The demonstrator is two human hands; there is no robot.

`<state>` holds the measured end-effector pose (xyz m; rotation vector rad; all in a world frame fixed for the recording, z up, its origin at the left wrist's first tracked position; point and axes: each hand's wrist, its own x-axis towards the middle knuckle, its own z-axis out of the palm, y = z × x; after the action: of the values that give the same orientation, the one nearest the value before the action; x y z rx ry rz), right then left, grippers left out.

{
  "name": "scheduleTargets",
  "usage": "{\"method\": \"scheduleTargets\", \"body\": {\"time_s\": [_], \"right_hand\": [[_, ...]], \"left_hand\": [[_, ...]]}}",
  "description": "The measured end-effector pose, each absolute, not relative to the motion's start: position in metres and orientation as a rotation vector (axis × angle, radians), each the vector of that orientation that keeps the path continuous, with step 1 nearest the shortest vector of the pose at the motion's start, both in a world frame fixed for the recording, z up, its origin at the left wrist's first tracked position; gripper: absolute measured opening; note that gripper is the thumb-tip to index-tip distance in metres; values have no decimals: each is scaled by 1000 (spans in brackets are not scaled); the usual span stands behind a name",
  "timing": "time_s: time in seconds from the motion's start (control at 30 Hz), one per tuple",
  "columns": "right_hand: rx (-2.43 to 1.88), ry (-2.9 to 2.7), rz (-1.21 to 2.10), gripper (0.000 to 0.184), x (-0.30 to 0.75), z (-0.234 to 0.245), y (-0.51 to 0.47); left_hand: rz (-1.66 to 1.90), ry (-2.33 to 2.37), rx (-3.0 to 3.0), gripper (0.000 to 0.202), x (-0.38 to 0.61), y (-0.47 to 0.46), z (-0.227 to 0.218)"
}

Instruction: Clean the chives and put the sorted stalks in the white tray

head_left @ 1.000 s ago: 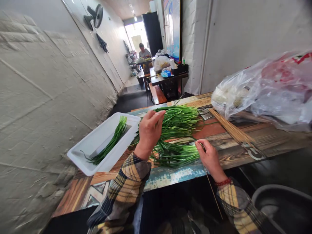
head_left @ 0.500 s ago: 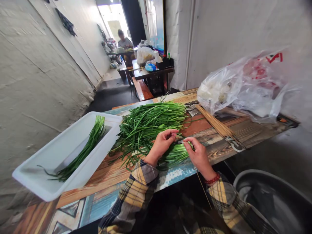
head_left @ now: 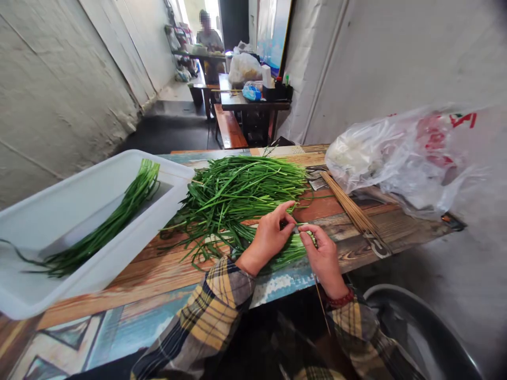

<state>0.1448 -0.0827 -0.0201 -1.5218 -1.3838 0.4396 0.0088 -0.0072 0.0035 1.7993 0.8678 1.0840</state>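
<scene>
Pinching thin skewer: right hand, beside green stalks; left hand over same stalks, grip unclear.

No text legible; red print on plastic bag unreadable.

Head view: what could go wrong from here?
1. The thin brown stick in the right hand hangs past the edge of the multicoloured plank-patterned table; it might snag the yellow-and-black plaid sleeve.
2. The bundle of tan wooden sticks lies near that edge, so a bump could knock it down, perhaps toward the dark grey round tub.
</scene>
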Motion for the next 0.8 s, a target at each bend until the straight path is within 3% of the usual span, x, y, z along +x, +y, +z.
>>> {"method": "scheduleTargets", "body": {"time_s": [0.43,0.8], "right_hand": [[-1531,-1375,437,25,146,-21,-82],[-1527,-1367,466,26,147,-23,-82]], "left_hand": [[955,871,1597,21,8,-9,8],[921,893,1647,9,7,-7,3]]}}
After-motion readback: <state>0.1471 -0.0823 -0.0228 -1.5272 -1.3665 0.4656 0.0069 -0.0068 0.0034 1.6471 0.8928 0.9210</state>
